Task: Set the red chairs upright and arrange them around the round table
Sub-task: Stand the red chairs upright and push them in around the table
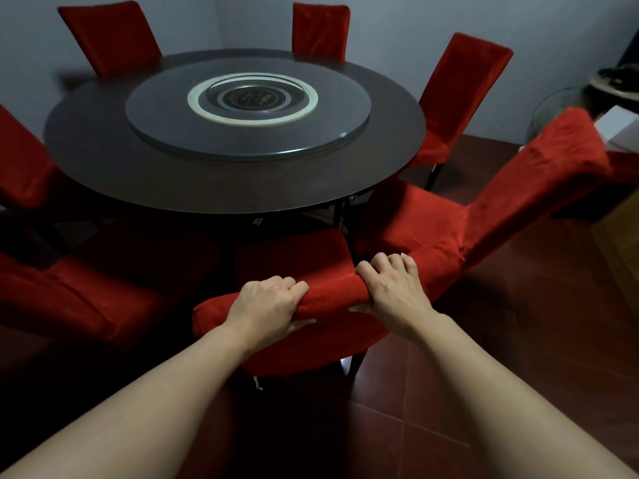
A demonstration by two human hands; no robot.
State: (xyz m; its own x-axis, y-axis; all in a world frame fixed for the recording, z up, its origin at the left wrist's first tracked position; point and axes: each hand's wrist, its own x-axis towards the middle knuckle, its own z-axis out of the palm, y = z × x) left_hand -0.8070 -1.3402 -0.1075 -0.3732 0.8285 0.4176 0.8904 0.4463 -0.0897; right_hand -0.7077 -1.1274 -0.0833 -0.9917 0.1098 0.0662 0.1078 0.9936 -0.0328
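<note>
A dark round table (103, 160) with a glass turntable (249, 133) fills the upper middle. Directly in front of me stands a red-covered chair (294, 264), its seat tucked toward the table's near edge. My left hand (266, 309) and my right hand (390, 288) both grip the top edge of its backrest. Several other red chairs stand upright around the table: one at the near right (501, 202), one further right (460, 98), two at the back (110, 36) (320, 31), and two on the left (20, 160) (69, 299).
Dark red floor tiles (518, 340) spread to the right and below. A small glass side table (553, 108) and a white box (619, 133) sit at the far right by the grey wall. The chairs stand close together around the near side.
</note>
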